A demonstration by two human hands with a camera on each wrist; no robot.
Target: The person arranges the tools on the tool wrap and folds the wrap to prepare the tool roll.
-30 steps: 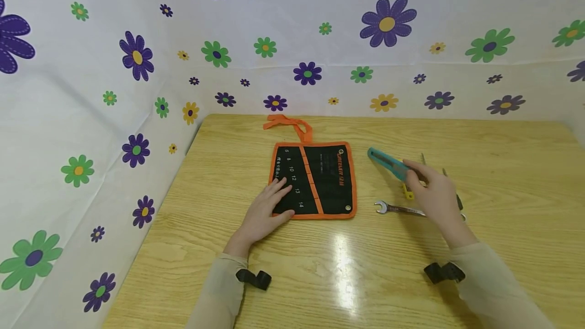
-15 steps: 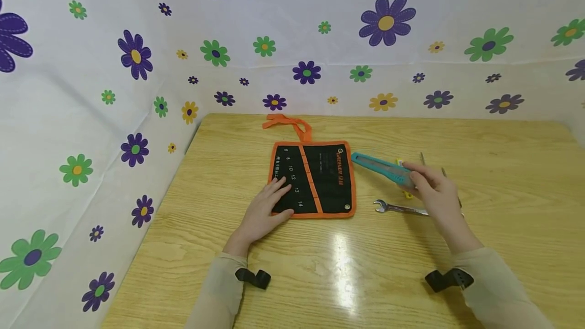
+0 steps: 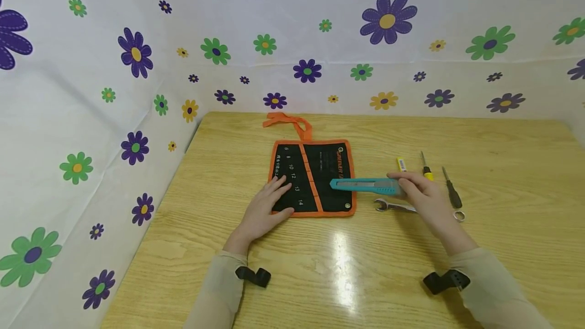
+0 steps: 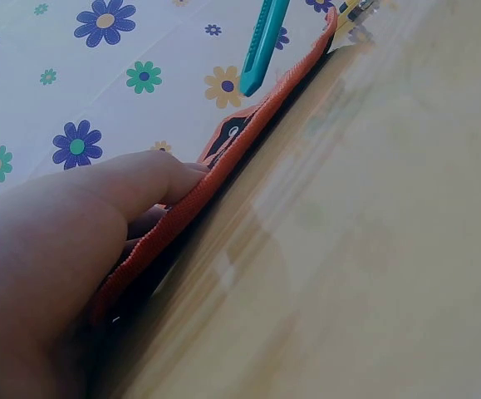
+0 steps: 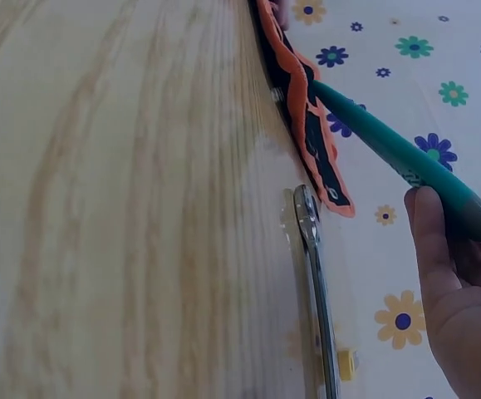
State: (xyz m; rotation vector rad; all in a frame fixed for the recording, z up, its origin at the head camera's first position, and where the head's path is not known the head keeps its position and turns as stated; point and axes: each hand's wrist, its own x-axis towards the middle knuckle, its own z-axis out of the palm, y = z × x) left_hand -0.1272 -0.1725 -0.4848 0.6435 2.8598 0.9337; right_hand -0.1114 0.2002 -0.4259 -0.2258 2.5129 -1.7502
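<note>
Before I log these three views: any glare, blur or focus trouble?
Head: bright glare streak on the yellowish wooden table, on the wearer's side of the black, orange-edged fabric pouch. Left wrist: table hazy and smeared, pouch's orange edge crisper. Right wrist: wood grain soft, picture duller.

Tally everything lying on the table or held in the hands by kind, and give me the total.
Tool pouch: 1
Teal utility knife: 1
Combination wrench: 1
Screwdrivers: 2
Yellow item, partly hidden, kind unclear: 1
Total: 6
</note>
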